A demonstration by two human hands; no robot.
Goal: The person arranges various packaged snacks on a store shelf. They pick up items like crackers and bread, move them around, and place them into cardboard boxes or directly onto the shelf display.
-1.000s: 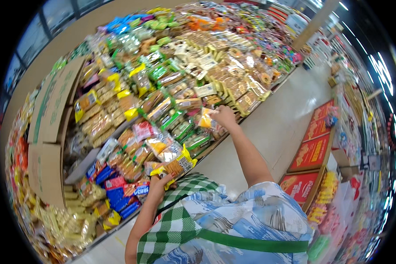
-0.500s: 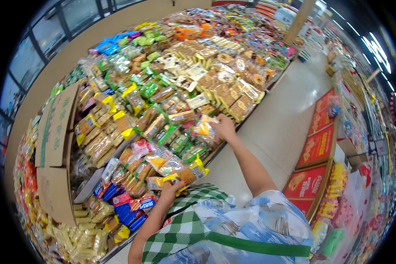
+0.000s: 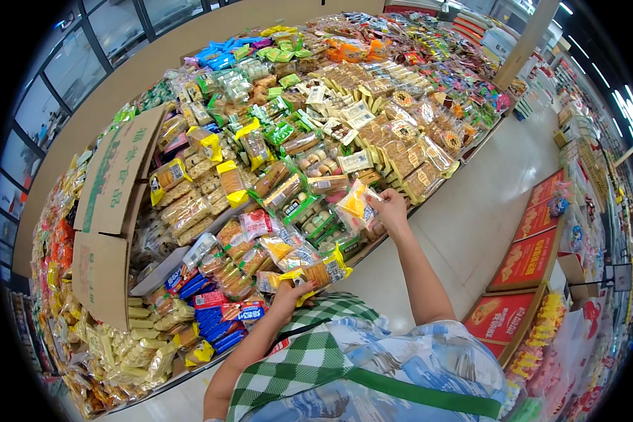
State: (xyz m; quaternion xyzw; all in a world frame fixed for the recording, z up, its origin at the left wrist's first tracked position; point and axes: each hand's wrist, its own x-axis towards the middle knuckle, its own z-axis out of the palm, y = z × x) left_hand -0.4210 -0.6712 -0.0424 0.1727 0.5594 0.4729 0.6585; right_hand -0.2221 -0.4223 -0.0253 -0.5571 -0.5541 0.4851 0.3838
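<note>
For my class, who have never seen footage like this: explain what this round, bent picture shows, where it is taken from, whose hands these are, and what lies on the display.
The picture comes from a wide fisheye camera worn on a person's head, looking down, so straight edges curve toward the rim. No machine is here: the two bare arms rising from the lower edge are the wearer's own. The right hand has its grip on a clear plastic snack packet with yellow and orange contents, held over the display. The left hand holds a clear packet of brown biscuits with yellow ends close to the body. Before them lies a long sloping shop display heaped with wrapped snacks in rows. A flattened brown cardboard box rests at its left. Red cartons stand on the floor to the right.
</note>
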